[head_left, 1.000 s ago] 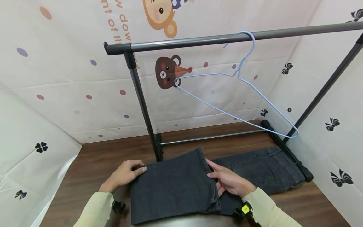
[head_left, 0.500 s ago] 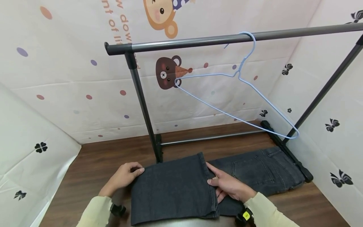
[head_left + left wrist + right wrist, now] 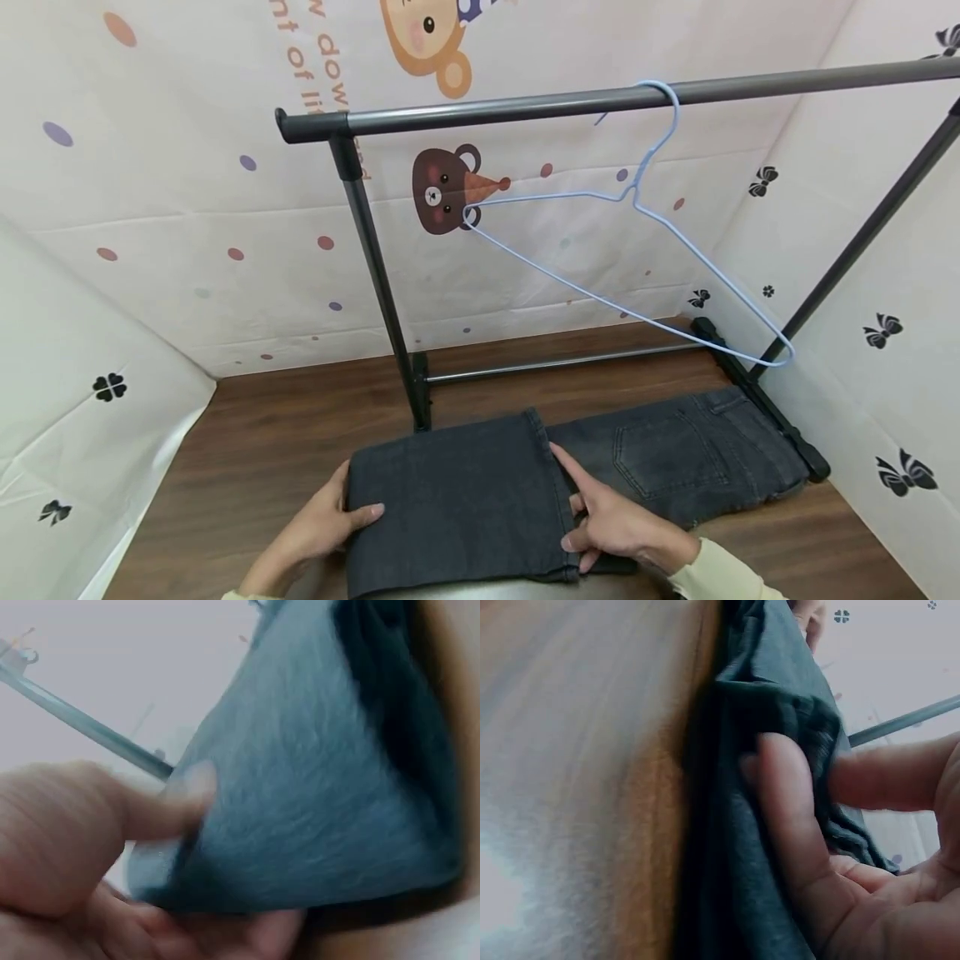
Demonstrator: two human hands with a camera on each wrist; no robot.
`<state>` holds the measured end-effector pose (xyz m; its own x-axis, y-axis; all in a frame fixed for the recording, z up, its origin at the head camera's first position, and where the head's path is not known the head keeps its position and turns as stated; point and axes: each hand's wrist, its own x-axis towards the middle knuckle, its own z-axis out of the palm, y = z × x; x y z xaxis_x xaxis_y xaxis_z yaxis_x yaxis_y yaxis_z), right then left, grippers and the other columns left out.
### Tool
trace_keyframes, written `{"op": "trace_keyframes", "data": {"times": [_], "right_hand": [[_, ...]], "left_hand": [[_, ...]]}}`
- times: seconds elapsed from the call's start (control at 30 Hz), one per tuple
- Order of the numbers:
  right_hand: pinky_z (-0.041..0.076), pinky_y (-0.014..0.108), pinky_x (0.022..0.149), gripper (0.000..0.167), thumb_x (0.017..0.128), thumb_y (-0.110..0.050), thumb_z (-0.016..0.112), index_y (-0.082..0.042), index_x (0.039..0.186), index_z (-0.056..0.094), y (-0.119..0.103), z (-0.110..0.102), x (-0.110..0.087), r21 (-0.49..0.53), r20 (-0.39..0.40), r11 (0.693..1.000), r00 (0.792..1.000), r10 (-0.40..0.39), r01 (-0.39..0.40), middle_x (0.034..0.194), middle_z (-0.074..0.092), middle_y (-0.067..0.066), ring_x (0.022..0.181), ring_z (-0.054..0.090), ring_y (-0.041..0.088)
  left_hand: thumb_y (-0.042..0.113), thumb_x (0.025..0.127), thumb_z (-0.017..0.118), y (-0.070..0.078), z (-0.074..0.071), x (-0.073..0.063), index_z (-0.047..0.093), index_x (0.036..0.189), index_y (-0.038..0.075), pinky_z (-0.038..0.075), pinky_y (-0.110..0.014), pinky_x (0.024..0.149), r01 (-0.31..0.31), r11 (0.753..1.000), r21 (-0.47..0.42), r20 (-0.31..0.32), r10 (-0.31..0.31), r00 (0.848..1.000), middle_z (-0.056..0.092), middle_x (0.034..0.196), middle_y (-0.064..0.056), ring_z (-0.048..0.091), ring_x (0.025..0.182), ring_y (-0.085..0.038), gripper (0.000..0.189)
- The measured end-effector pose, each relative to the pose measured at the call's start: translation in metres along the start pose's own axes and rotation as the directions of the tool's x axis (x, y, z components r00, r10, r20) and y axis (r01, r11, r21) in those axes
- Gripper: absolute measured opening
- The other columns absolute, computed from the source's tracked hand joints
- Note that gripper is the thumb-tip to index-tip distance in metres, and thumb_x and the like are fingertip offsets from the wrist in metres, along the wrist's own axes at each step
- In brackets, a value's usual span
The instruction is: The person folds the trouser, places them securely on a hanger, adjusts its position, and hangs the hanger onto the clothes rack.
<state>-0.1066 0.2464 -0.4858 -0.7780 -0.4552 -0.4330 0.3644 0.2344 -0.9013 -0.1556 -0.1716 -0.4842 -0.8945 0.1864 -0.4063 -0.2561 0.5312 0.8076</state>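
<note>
Dark denim jeans (image 3: 457, 500) lie folded on the wooden surface, the legs turned back over themselves. Their pocketed upper part (image 3: 667, 458) extends to the right. At the left fold, my left hand (image 3: 318, 517) grips the denim, thumb on top and fingers underneath; the left wrist view shows this fold (image 3: 300, 787) blurred. My right hand (image 3: 618, 521) holds the leg hems at the right, its index finger stretched along the edge. In the right wrist view, the right hand's fingers (image 3: 787, 802) touch the hem layers (image 3: 780, 705); some fingertips are hidden by cloth.
A light blue wire hanger (image 3: 558, 283) hangs from the dark metal rail (image 3: 510, 108) of a rack behind the jeans. The rack's left post (image 3: 378, 283) stands just behind the folded part. Printed cloth walls (image 3: 187, 275) enclose the wooden surface (image 3: 247, 442).
My left hand has slid from the fold's far corner toward me along the left edge. My right hand has moved slightly nearer along the hems. The raised hem corner has sunk lower.
</note>
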Motion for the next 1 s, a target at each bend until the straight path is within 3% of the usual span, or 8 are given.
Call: {"op": "trace_keyframes", "data": {"times": [0.17,0.33,0.43,0.53,0.67,0.73,0.83,1.0], "right_hand": [[0.059,0.032,0.054,0.114,0.087,0.004,0.077,-0.018,0.169,-0.001,0.002,0.001,-0.006,-0.06,-0.087,0.998,0.996,-0.013,0.008,0.076,0.056,0.005,0.057,0.059,0.015],[0.055,0.03,0.049,0.117,0.087,-0.015,0.085,-0.007,0.167,0.001,0.001,0.011,-0.016,-0.188,-0.11,0.982,0.993,-0.038,0.017,0.07,0.065,0.007,0.049,0.062,0.013],[0.053,0.027,0.049,0.119,0.086,-0.007,0.083,-0.014,0.168,-0.003,0.001,0.016,-0.019,-0.202,-0.085,0.979,0.995,-0.055,0.037,0.07,0.064,0.007,0.049,0.061,0.012],[0.054,0.026,0.05,0.117,0.084,0.004,0.078,-0.016,0.168,-0.001,0.002,0.015,-0.02,-0.175,-0.09,0.984,0.994,-0.06,0.043,0.071,0.058,0.005,0.051,0.061,0.013],[0.056,0.028,0.051,0.108,0.087,0.004,0.077,-0.006,0.167,0.005,0.004,0.008,-0.019,-0.142,-0.085,0.989,0.995,-0.059,0.047,0.075,0.055,0.003,0.053,0.061,0.013],[0.056,0.028,0.053,0.1,0.089,-0.004,0.079,0.0,0.165,0.013,0.005,0.004,-0.021,-0.208,-0.068,0.976,0.994,-0.085,0.069,0.078,0.059,0.004,0.056,0.062,0.012],[0.055,0.03,0.062,0.088,0.09,-0.026,0.083,-0.001,0.159,0.033,0.008,-0.001,-0.031,-0.477,-0.084,0.875,0.988,-0.131,0.075,0.089,0.065,0.001,0.069,0.064,0.012],[0.051,0.037,0.074,0.067,0.085,-0.044,0.084,-0.011,0.139,0.061,0.017,-0.005,-0.05,-0.892,-0.125,0.452,0.973,-0.195,-0.024,0.109,0.064,-0.003,0.091,0.058,0.014]], "left_hand": [[0.014,0.098,0.072,-0.005,0.01,-0.001,0.014,0.162,-0.002,0.058,-0.038,0.067,0.028,0.995,-0.101,-0.079,-0.036,0.996,0.074,0.105,-0.023,0.072,0.081,-0.026,0.088],[0.045,0.093,0.077,-0.004,0.012,-0.01,0.008,0.164,-0.003,0.053,-0.058,0.101,0.044,0.992,0.12,-0.083,-0.034,0.996,0.045,0.152,-0.04,0.059,0.131,-0.05,0.109],[0.046,0.088,0.082,-0.007,0.012,-0.024,-0.01,0.166,0.004,0.038,-0.071,0.112,0.033,0.99,0.139,0.023,-0.036,0.999,0.015,0.166,-0.04,0.033,0.148,-0.059,0.127],[0.026,0.087,0.087,-0.021,0.012,-0.036,-0.022,0.163,0.01,0.048,-0.06,0.109,-0.034,0.999,-0.036,0.185,0.04,0.982,0.015,0.159,-0.05,0.048,0.139,-0.057,0.134],[0.01,0.087,0.084,-0.041,0.014,-0.041,0.001,0.166,0.006,0.062,-0.039,0.082,-0.071,0.964,-0.257,0.305,0.151,0.94,0.034,0.148,-0.053,0.072,0.107,-0.035,0.115],[0.013,0.089,0.082,-0.046,0.015,-0.04,0.017,0.165,0.003,0.062,-0.034,0.078,-0.086,0.959,-0.269,0.313,0.172,0.934,0.039,0.149,-0.048,0.074,0.1,-0.023,0.1],[0.023,0.092,0.081,-0.051,0.015,-0.039,0.028,0.163,0.006,0.06,-0.027,0.082,-0.187,0.971,-0.146,0.315,0.224,0.922,0.036,0.156,-0.042,0.073,0.108,-0.019,0.091],[0.035,0.088,0.084,-0.047,0.013,-0.039,0.043,0.159,0.015,0.058,-0.045,0.092,-0.254,0.949,0.186,0.232,0.209,0.95,0.051,0.15,-0.035,0.062,0.129,-0.045,0.085]]}}
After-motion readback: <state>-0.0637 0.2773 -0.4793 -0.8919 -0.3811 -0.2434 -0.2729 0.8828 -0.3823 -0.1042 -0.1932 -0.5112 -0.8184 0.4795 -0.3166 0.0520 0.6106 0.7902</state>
